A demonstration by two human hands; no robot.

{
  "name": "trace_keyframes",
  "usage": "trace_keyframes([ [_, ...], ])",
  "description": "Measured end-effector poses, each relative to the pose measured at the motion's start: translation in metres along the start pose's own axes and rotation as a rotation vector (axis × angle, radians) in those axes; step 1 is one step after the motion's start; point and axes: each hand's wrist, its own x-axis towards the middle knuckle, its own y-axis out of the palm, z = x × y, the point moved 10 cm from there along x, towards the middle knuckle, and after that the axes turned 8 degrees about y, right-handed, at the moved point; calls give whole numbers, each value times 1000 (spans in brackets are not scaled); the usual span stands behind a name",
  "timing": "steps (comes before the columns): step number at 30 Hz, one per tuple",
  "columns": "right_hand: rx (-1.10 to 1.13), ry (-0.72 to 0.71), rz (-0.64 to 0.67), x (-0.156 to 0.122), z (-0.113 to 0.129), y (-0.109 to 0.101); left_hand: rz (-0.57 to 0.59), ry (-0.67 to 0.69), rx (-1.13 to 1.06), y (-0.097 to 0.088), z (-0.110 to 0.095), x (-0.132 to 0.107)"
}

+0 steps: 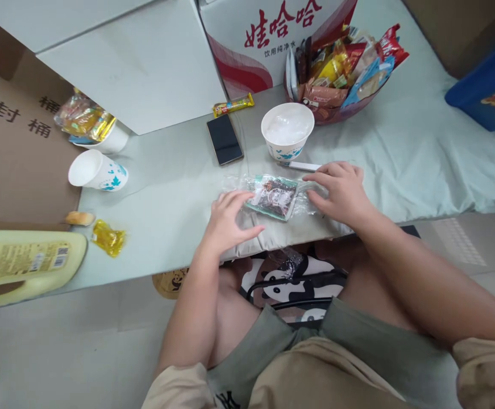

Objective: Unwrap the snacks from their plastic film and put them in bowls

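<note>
**Both hands flat on a wrapped snack packet**

A dark snack packet (275, 196) lies inside a clear plastic bag (311, 205) at the front edge of the bed (400, 170), just before the person's knees. The left hand (230, 218) rests on the left end of the bag, with the fingers (247, 197) spread and the tips touching the packet. The right hand (341, 190) lies on the right end, its fingers stretched out and pressing the plastic down. Neither hand is closed around anything.

To my judgement, the step in hand is holding the bag flat and steady from both sides. Lifting or opening it would call for a pinch at one edge of the thin plastic, because flat fingers have no hold on it.

A paper bowl (287, 133) stands just behind the packet, and a white stick (304, 166) lies between them, touching the right fingertips. A phone (224, 139) is near on the left. A basket of snacks (341, 62) and a printed box (264, 40) stand further back. A tipped paper cup (96, 170) and a yellow sachet (108, 237) are well apart. Only the bowl and the stick stand close enough to be knocked.
</note>
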Motion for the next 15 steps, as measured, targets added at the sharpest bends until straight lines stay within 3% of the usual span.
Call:
trace_keyframes([
  [3, -40, -116, -82, -8, 18, -5, -33, 26, 74, -5, -8, 1],
  [6, -34, -249, -36, -15, 36, -1, -115, 24, -108, -21, -8, -3],
  [7, -24, -300, 17, -18, 41, 3, -100, 1, -190, -24, -5, -5],
  [9, -11, -375, 135, -22, 46, 14, 44, -97, -362, -17, 4, -11],
  [12, -24, -332, 213, -20, 35, 22, 294, -311, -474, 4, 21, -29],
  [13, -31, -280, 198, -17, 28, 20, 285, -366, -440, 3, 28, -32],
  [15, -39, -156, 117, -10, 14, 12, 101, -421, -305, -13, 43, -31],
])
